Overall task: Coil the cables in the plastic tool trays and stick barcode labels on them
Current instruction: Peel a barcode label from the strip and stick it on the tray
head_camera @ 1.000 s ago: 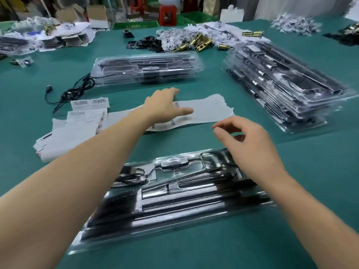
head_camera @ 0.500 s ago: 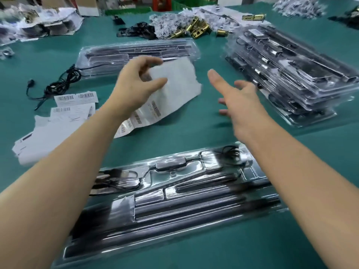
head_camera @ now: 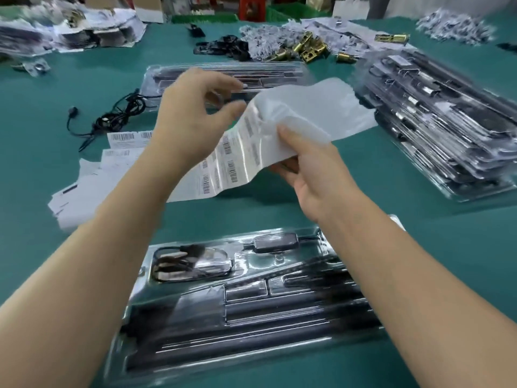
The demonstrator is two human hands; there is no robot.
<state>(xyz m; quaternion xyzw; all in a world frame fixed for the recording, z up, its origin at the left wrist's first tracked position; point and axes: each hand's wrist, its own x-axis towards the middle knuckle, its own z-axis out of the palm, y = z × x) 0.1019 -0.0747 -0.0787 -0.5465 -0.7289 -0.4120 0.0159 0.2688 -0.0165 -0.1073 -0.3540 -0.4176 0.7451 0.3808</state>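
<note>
Two hands hold a label sheet [head_camera: 321, 113] up over the middle of the green bench [head_camera: 56, 88]. The right hand [head_camera: 316, 175] clamps the sheet's lower edge, thumb on top and fingers curled beneath. The left hand [head_camera: 190, 121] hovers at the sheet's upper fold with thumb and forefinger apart; the thumb tip meets the paper, but I cannot tell whether it grips. Barcodes run in rows along the sheet's left part, while its right part is blank.

Below the hands, toward the near edge, lies a clear plastic tray [head_camera: 279, 259] with long dark tools in its slots. A coiled cable [head_camera: 184, 264] sits in its upper left pocket.

A second tray [head_camera: 279, 71] lies beyond the sheet, with a loose black cable [head_camera: 120, 113] bunched just beside its left end. Many more trays [head_camera: 447, 121] are stacked toward the right edge. Used label sheets [head_camera: 84, 189] lie toward the left edge, and brass parts [head_camera: 305, 50] are piled near the far edge.
</note>
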